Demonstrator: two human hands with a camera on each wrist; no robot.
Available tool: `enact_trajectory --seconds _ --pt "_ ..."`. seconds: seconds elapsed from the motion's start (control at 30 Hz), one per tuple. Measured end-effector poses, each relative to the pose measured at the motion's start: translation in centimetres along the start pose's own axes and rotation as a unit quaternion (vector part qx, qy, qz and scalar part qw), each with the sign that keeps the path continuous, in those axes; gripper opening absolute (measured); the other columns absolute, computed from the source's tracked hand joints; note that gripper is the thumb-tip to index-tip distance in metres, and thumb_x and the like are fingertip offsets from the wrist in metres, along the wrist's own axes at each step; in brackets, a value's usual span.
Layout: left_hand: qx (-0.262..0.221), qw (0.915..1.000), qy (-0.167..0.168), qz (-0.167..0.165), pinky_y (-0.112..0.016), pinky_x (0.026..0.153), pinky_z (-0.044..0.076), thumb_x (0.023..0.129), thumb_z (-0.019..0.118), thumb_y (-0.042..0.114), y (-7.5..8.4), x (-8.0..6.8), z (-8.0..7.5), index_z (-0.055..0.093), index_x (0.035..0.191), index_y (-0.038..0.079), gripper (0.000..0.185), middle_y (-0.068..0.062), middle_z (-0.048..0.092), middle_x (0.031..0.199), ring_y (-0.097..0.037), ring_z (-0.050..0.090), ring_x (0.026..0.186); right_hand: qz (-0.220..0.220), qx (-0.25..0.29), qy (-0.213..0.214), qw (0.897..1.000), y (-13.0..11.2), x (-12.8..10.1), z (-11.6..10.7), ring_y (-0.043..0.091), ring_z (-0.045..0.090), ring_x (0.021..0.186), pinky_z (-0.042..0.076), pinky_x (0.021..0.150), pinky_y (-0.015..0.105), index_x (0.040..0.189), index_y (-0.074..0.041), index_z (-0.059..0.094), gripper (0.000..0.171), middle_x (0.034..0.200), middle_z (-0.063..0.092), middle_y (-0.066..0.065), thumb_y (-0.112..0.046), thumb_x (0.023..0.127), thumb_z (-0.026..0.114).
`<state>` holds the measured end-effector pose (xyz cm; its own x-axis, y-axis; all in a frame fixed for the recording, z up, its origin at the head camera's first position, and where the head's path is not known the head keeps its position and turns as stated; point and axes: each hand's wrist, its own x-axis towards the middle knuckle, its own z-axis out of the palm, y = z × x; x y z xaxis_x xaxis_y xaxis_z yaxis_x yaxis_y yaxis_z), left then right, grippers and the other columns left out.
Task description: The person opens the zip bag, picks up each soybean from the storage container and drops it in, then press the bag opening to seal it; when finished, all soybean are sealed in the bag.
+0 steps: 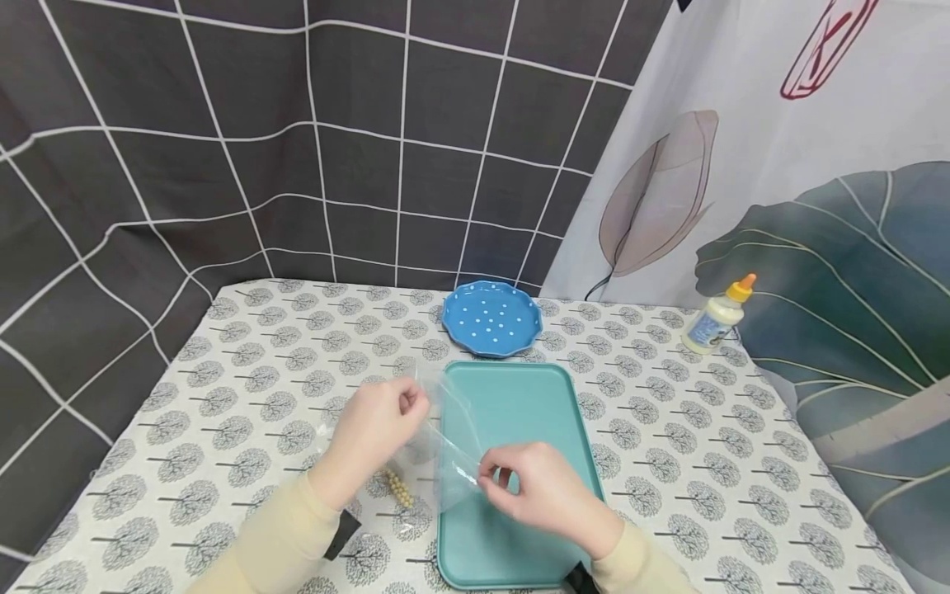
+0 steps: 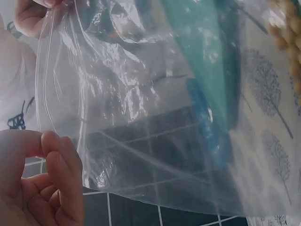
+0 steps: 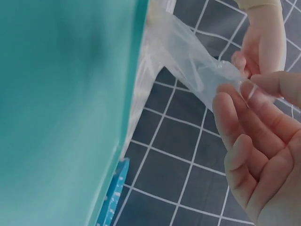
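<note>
A clear plastic zip bag (image 1: 445, 429) hangs between both hands above the left edge of a teal tray (image 1: 519, 495). My left hand (image 1: 374, 433) pinches the bag's top edge at one corner; in the left wrist view the bag (image 2: 141, 103) fills the frame beside the left hand's fingers (image 2: 51, 179). My right hand (image 1: 530, 487) pinches the other corner, and the right wrist view has the bag (image 3: 188, 56) pinched by the right hand's fingertips (image 3: 244, 94). Small beige beads (image 1: 399, 488) lie on the cloth under the bag.
A blue plate with white dots (image 1: 492, 318) sits behind the tray. A glue bottle with an orange cap (image 1: 718, 317) stands at the far right by the leaf-print curtain. The table has a tree-print cloth (image 1: 245, 396); a dark grid backdrop rises behind it.
</note>
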<state>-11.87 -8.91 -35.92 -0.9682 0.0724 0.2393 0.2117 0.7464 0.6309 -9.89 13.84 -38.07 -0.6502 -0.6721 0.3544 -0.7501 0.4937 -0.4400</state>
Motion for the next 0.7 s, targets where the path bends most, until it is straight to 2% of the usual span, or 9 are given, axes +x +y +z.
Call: enact_trajectory --seconds 0.13,0.23,0.4,0.47,0.53,0.6,0.63,0.7 --pt "0.007 1.0 -0.001 -0.005 -0.024 0.048 0.037 0.091 0.052 0.02 -0.1 0.1 -0.6 0.052 0.063 0.019 0.028 0.007 0.043 0.051 -0.009 0.04 0.047 0.007 0.011 0.053 0.999 0.4 0.0 -0.3 -0.004 0.055 0.063 0.042 0.053 0.007 0.083 -0.013 0.069 0.004 0.075 0.068 -0.006 -0.009 0.084 0.067" --pt "0.032 0.9994 0.011 0.007 -0.023 0.046 0.033 0.091 0.053 0.021 -0.4 0.1 -1.1 0.048 0.06 0.019 0.031 0.008 0.04 0.05 -0.008 0.037 0.046 0.006 0.014 0.105 0.994 0.7 0.1 -0.4 0.0 0.059 0.064 0.043 0.052 0.007 0.085 -0.009 0.07 0.004 0.077 0.07 -0.003 -0.006 0.083 0.069" --pt "0.088 0.9917 0.077 0.052 -0.022 0.041 0.029 0.088 0.061 0.025 -0.5 0.2 -1.9 0.053 0.065 0.017 0.025 0.008 0.04 0.049 -0.009 0.035 0.044 0.0 0.008 0.164 0.986 0.7 0.6 -0.6 0.006 0.064 0.071 0.048 0.057 0.012 0.091 -0.007 0.071 0.013 0.083 0.072 -0.001 0.0 0.08 0.071" --pt "0.102 0.9842 0.117 0.086 -0.024 0.043 0.037 0.086 0.064 0.026 -0.4 0.3 -2.1 0.06 0.076 0.015 0.016 0.005 0.053 0.059 -0.012 0.047 0.052 -0.002 0.003 0.174 0.985 0.6 0.8 -0.8 0.007 0.064 0.072 0.049 0.057 0.014 0.092 -0.008 0.071 0.015 0.083 0.071 -0.001 0.0 0.079 0.071" --pt "0.109 0.9747 0.149 0.126 -0.029 0.053 0.047 0.084 0.067 0.026 -0.3 0.4 -2.0 0.065 0.09 0.012 0.015 -0.002 0.062 0.078 -0.018 0.056 0.069 -0.007 -0.002 0.179 0.984 0.5 1.0 -0.8 0.007 0.064 0.072 0.05 0.057 0.015 0.093 -0.008 0.071 0.016 0.084 0.072 -0.001 0.0 0.079 0.071" --pt "0.107 0.9665 0.163 0.167 -0.037 0.073 0.051 0.083 0.068 0.026 -0.1 0.4 -1.8 0.065 0.104 0.011 0.026 -0.008 0.063 0.102 -0.025 0.058 0.093 -0.015 -0.006 0.181 0.983 0.4 1.1 -0.9 0.007 0.064 0.072 0.049 0.057 0.014 0.093 -0.008 0.071 0.016 0.083 0.071 -0.001 0.001 0.079 0.072" --pt "0.106 0.9634 0.161 0.186 -0.041 0.082 0.049 0.083 0.068 0.027 0.0 0.4 -1.6 0.065 0.108 0.012 0.029 -0.009 0.061 0.112 -0.028 0.056 0.103 -0.02 -0.007 0.181 0.983 0.3 1.2 -0.9 0.007 0.064 0.071 0.049 0.058 0.013 0.092 -0.008 0.071 0.017 0.083 0.071 -0.001 0.001 0.078 0.072" --pt "0.107 0.9578 0.143 0.225 -0.049 0.093 0.043 0.084 0.066 0.03 0.1 0.4 -1.2 0.064 0.112 0.013 0.033 -0.011 0.058 0.122 -0.031 0.052 0.111 -0.031 -0.006 0.181 0.983 0.3 1.4 -0.8 0.007 0.064 0.071 0.048 0.058 0.012 0.092 -0.008 0.07 0.017 0.083 0.071 0.0 0.001 0.078 0.072"
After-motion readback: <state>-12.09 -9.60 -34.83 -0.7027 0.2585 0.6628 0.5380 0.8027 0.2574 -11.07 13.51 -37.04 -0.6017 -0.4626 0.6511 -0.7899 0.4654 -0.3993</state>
